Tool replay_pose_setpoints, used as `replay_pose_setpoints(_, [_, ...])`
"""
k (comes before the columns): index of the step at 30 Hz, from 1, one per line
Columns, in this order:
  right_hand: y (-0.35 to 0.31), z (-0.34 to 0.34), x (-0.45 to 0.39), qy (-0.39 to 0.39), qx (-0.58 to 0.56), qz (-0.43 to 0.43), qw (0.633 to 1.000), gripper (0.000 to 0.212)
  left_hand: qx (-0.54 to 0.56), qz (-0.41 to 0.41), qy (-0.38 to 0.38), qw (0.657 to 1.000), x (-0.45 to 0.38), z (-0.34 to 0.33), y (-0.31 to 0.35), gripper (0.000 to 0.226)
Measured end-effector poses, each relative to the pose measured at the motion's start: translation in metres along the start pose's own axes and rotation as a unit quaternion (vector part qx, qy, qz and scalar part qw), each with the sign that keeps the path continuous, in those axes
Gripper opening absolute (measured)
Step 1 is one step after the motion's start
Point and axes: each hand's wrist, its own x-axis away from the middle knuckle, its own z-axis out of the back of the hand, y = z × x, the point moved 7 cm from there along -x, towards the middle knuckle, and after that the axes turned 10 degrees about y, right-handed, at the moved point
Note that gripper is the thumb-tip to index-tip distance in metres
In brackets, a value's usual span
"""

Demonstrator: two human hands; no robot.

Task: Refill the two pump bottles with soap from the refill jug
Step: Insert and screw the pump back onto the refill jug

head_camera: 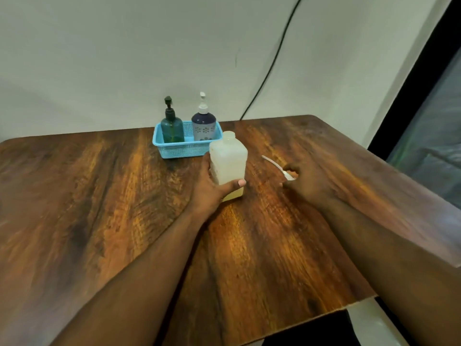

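On the wooden table [124, 196], the left hand [212, 186] grips a white, square-sided jug [228, 163], fingers behind it and thumb across the front near its base. The jug stands upright with its cap on, and a little yellowish soap shows at the bottom (the rest looks pale and cloudy). Just behind it sits a blue basket [184, 148] holding two pump bottles side by side: a dark green bottle [172, 128] on the left and a navy and white flowered bottle [203, 126] on the right, both with pumps fitted. To the right of the jug, the right hand [306, 183] hovers with loosely curled fingers over a white tube [274, 164] lying on the table; whether it actually pinches the tube I cannot tell.
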Motion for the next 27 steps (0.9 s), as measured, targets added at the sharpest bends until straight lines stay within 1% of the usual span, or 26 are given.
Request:
replay_pose_setpoints(2, [0.014, -0.002, 0.004, 0.029, 0.011, -0.015, 0.999, 0.046, 0.015, 0.013, 0.01, 1.0, -0.004, -0.003, -0.004, 0.106])
replay_pose_setpoints(5, [0.027, -0.009, 0.006, 0.027, 0.042, -0.049, 0.998, 0.042, 0.024, 0.022, 0.012, 0.999, -0.01, -0.004, -0.009, 0.098])
replay_pose_setpoints(8, [0.021, -0.015, 0.005, 0.042, 0.105, -0.028, 0.993, 0.034, 0.027, 0.026, 0.009, 0.999, -0.013, -0.005, -0.012, 0.093])
replay_pose_setpoints(9, [0.019, -0.015, 0.004, 0.057, 0.099, -0.02, 0.993, 0.032, 0.029, 0.028, 0.006, 0.999, -0.014, -0.004, -0.013, 0.092])
replay_pose_setpoints(10, [0.016, -0.012, 0.004, 0.079, 0.069, -0.011, 0.994, 0.037, 0.033, 0.03, 0.0, 0.999, -0.014, -0.004, -0.013, 0.091])
replay_pose_setpoints(12, [0.011, -0.002, 0.003, 0.123, -0.041, -0.009, 0.991, 0.053, 0.045, 0.039, -0.017, 0.998, -0.018, -0.002, -0.014, 0.091])
replay_pose_setpoints(13, [0.009, 0.005, 0.0, 0.139, -0.107, -0.017, 0.984, 0.053, 0.048, 0.047, -0.029, 0.997, -0.02, -0.001, -0.014, 0.09])
replay_pose_setpoints(15, [0.001, 0.022, -0.007, 0.147, -0.237, -0.038, 0.96, 0.041, 0.041, 0.059, -0.056, 0.996, -0.024, -0.001, -0.012, 0.092])
replay_pose_setpoints(16, [-0.003, 0.033, -0.011, 0.145, -0.277, -0.042, 0.949, 0.037, 0.038, 0.059, -0.069, 0.995, -0.025, -0.002, -0.01, 0.096])
replay_pose_setpoints(17, [-0.01, 0.047, -0.016, 0.152, -0.3, -0.027, 0.941, 0.035, 0.045, 0.056, -0.077, 0.994, -0.026, -0.002, -0.007, 0.101])
replay_pose_setpoints(19, [-0.03, 0.085, -0.019, 0.18, -0.303, 0.046, 0.935, 0.036, 0.079, 0.05, -0.065, 0.993, -0.028, 0.0, 0.003, 0.11])
replay_pose_setpoints(20, [-0.04, 0.104, -0.016, 0.194, -0.284, 0.095, 0.934, 0.037, 0.089, 0.041, -0.052, 0.994, -0.03, 0.002, 0.011, 0.109])
replay_pose_setpoints(22, [-0.06, 0.139, -0.008, 0.218, -0.207, 0.208, 0.931, 0.037, 0.077, -0.001, -0.029, 0.997, -0.035, 0.006, 0.029, 0.098])
replay_pose_setpoints(24, [-0.076, 0.162, -0.001, 0.233, -0.109, 0.32, 0.912, 0.036, 0.06, -0.028, -0.033, 0.997, -0.041, 0.008, 0.041, 0.084])
replay_pose_setpoints(25, [-0.081, 0.17, 0.002, 0.233, -0.066, 0.364, 0.899, 0.035, 0.055, -0.024, -0.042, 0.997, -0.044, 0.009, 0.044, 0.078])
replay_pose_setpoints(27, [-0.086, 0.18, 0.002, 0.226, -0.014, 0.421, 0.878, 0.034, 0.041, -0.004, -0.062, 0.997, -0.048, 0.009, 0.045, 0.075])
